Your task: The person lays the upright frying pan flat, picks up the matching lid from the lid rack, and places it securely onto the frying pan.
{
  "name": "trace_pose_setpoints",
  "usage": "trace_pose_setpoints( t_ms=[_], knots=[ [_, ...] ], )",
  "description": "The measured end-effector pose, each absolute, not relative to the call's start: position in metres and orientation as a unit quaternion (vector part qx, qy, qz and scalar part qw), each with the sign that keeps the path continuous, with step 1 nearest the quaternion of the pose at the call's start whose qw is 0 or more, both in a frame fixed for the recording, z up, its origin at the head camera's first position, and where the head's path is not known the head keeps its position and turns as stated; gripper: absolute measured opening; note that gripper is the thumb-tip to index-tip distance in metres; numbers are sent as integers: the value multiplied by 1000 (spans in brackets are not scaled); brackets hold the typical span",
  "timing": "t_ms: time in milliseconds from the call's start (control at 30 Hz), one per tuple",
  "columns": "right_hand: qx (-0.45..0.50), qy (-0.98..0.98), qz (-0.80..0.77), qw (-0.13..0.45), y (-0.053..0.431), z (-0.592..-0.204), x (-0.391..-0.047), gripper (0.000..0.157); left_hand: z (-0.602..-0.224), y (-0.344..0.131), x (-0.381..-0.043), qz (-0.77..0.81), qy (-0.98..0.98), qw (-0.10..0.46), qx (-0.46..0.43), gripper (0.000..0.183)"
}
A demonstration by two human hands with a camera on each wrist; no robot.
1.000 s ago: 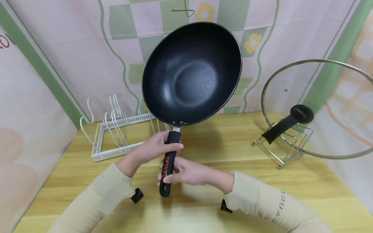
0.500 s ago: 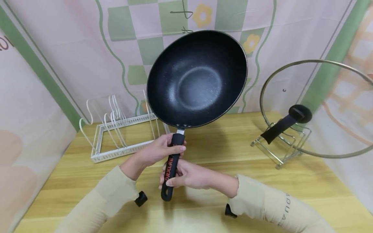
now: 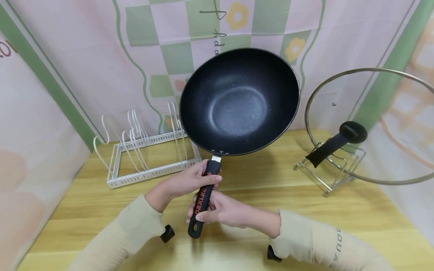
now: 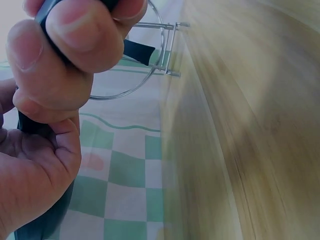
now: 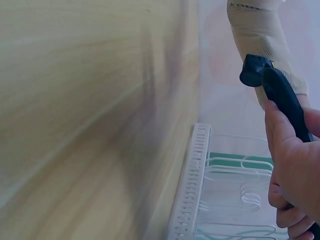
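Observation:
A black wok (image 3: 239,105) is held up off the table in the head view, tilted so that its inside faces the camera. My left hand (image 3: 188,181) grips the upper part of its black handle (image 3: 203,197), thumb across the front. Lower down, my right hand (image 3: 227,210) holds the same handle near its end, with the thumb on the front face. Red lettering runs along the handle between the two thumbs. The left wrist view shows curled fingertips (image 4: 80,35) close to the camera. In the right wrist view the handle's end (image 5: 285,100) sticks out past the fingers.
A white wire rack (image 3: 152,171) stands on the wooden table (image 3: 271,180) at the left, partly behind the wok. To the right, a large glass lid (image 3: 325,86) with a black knob handle leans upright in a small metal stand (image 3: 327,184). Patterned cloth hangs behind.
The wok has come down and slightly to the right, tilting a little further back. Both hands have moved with its handle, keeping their hold. The rack and lid stay put.

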State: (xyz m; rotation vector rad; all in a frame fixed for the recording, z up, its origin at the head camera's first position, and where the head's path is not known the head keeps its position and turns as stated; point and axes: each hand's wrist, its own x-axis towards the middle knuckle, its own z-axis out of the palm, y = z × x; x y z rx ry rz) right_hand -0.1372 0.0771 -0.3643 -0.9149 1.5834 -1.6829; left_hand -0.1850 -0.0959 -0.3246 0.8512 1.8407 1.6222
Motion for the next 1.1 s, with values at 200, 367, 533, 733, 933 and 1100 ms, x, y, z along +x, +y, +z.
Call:
trace_pose_setpoints(
  t_ms=[200,367,533,733,933,1100],
  knots=[
    [-351,597,-645,322,78,-368,-135,23,-326,-94,-184,591,696,280,297,20],
    [-353,594,-647,324,79,-372,-134,23,-328,-92,-182,585,703,283,291,18],
    [-340,589,-654,331,81,-375,-131,25,-329,-89,-181,576,706,285,298,15],
    [-329,581,-664,336,82,-377,-128,25,-331,-87,-182,561,714,278,313,13],
    [-318,577,-672,339,84,-378,-126,25,-332,-83,-182,544,730,274,312,14],
    [-306,567,-682,345,85,-380,-123,27,-333,-82,-182,540,733,284,299,16]
  ],
)
